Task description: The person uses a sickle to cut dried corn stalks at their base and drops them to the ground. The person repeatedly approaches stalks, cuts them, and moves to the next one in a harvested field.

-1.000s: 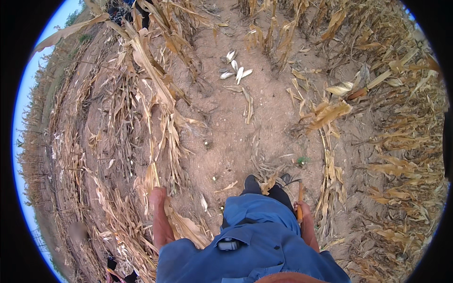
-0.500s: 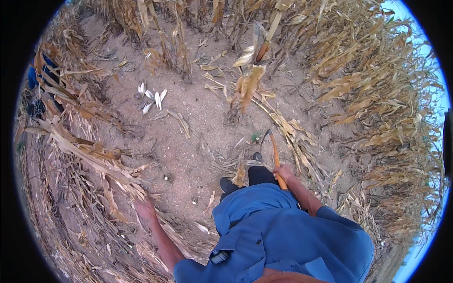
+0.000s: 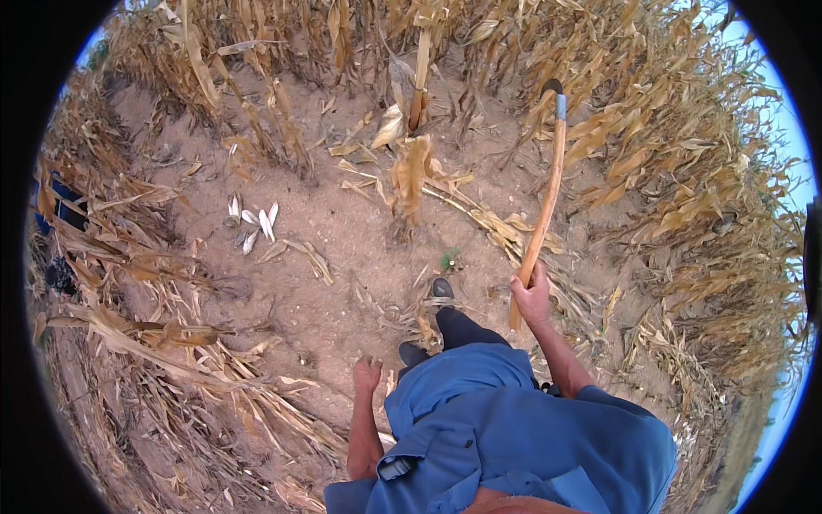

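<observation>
My right hand (image 3: 533,298) is wrapped round the lower wooden handle of a sickle (image 3: 548,206). The tool points up and away from me, its dark curved blade at the far end past a grey metal collar. My left hand (image 3: 367,374) hangs empty above the soil near my left shoe, fingers loosely apart. To its left, cut dry maize stalks (image 3: 214,373) lie in a heap. Ahead of my feet stands a dry maize stalk (image 3: 419,81) with a pale husked ear; a drooping brown leaf hides its lower part.
Several pale maize ears (image 3: 267,221) lie on the bare soil at left. Standing dry maize (image 3: 685,171) lines the right and far sides. A flattened stalk (image 3: 488,218) crosses the ground ahead. Dark blue clothing (image 3: 64,206) shows at the far left edge, partly behind leaves.
My left hand has come away from the stalk heap, moving right toward my body. The sickle has swung up and forward in my right hand. One foot has stepped forward.
</observation>
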A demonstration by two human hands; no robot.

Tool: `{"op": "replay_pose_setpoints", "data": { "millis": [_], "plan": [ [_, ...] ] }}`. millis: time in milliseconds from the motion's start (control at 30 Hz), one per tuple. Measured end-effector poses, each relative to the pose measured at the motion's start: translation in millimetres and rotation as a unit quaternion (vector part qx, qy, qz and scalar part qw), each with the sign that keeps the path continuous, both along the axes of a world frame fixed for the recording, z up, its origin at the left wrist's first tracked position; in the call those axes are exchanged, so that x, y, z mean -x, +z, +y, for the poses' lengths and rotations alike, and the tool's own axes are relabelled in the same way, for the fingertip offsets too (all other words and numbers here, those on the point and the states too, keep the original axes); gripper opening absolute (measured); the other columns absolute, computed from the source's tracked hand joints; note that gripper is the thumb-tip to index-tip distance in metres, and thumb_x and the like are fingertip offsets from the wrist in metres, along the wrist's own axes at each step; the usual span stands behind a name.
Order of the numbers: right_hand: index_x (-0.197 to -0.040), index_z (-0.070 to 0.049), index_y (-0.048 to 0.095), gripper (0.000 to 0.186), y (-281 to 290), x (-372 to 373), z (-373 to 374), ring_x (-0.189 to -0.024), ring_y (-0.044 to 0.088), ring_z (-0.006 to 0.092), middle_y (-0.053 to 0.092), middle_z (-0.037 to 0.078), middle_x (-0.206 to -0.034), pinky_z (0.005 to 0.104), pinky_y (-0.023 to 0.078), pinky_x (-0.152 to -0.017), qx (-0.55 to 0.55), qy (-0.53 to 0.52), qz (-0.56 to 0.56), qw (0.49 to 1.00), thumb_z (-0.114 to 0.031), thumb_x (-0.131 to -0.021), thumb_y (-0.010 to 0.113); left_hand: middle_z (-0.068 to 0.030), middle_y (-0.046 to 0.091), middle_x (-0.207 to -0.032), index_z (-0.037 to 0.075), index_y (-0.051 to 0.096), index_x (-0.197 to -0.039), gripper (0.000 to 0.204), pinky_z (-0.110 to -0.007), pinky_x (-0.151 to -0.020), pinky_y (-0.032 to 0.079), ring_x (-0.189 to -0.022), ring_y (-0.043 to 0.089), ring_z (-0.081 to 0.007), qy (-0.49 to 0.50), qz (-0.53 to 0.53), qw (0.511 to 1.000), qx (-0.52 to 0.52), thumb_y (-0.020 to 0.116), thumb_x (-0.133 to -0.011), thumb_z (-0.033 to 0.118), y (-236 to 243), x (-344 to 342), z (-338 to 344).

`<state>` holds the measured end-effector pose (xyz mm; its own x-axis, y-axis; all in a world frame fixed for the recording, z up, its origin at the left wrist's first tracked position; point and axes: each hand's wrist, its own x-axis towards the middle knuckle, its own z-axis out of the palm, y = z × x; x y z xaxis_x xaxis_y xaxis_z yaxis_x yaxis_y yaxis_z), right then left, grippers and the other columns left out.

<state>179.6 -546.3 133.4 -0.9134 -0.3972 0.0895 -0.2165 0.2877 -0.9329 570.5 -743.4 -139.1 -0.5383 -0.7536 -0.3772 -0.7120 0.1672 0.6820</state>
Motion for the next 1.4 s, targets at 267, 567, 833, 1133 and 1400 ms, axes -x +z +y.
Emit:
{"op": "replay_pose_setpoints", "data": {
  "millis": [267, 567, 833, 1133, 1400],
  "plan": [
    [-0.102, -0.003, 0.062, 0.018, -13, 23, -16, -0.054, 0.053, 0.0049, 0.055, -0.002, -0.067, 0.0223, 0.044, -0.049, 0.042, 0.003, -0.134, 0.990, -0.010, -0.087, 0.070, -0.0244, 0.069, -0.101, -0.001, 0.063, -0.116, 0.050, -0.044, -0.085, 0.053, -0.097, 0.068, -0.0390, -0.065, 0.074, 0.993, 0.064, 0.068, -0.084, 0.036, 87, 174, -134],
    [-0.094, -0.003, 0.066, 0.015, -22, 42, 26, -0.063, 0.054, 0.0060, 0.058, -0.002, -0.068, 0.0252, 0.046, -0.058, -0.079, 0.065, -0.085, 0.991, -0.008, -0.083, 0.074, -0.0185, 0.067, -0.118, -0.004, 0.050, -0.135, 0.062, -0.038, -0.092, 0.050, -0.103, 0.066, -0.0281, -0.018, 0.304, 0.948, 0.089, 0.070, -0.084, 0.026, 208, 444, -262],
    [-0.093, -0.002, 0.068, 0.018, 0, 71, 30, -0.058, 0.059, 0.0135, 0.061, 0.007, -0.066, 0.0298, 0.048, -0.057, -0.099, 0.155, -0.101, 0.978, -0.011, -0.079, 0.075, -0.0056, 0.065, -0.115, 0.004, 0.055, -0.131, 0.064, -0.032, -0.095, 0.046, -0.104, 0.061, -0.0162, -0.037, 0.325, 0.933, -0.151, 0.075, -0.070, 0.004, 214, 526, -324],
    [-0.086, -0.003, 0.062, 0.016, 19, 109, -22, -0.050, 0.059, 0.0248, 0.054, 0.012, -0.057, 0.0381, 0.046, -0.051, -0.107, 0.223, -0.043, 0.968, -0.011, -0.078, 0.074, -0.0030, 0.066, -0.111, 0.003, 0.059, -0.124, 0.052, -0.029, -0.092, 0.048, -0.100, 0.061, -0.0134, -0.032, 0.396, 0.909, -0.125, 0.077, -0.075, 0.009, 176, 499, -303],
    [-0.104, -0.004, 0.057, 0.028, 7, 83, -75, -0.055, 0.062, 0.0322, 0.058, 0.017, -0.065, 0.0415, 0.048, -0.053, -0.166, 0.208, -0.019, 0.964, -0.017, -0.083, 0.070, -0.0109, 0.065, -0.118, -0.003, 0.056, -0.129, 0.051, -0.031, -0.094, 0.047, -0.106, 0.060, -0.0171, 0.064, 0.438, 0.895, -0.063, 0.071, -0.091, 0.027, 220, 442, -237]
  ]
}}
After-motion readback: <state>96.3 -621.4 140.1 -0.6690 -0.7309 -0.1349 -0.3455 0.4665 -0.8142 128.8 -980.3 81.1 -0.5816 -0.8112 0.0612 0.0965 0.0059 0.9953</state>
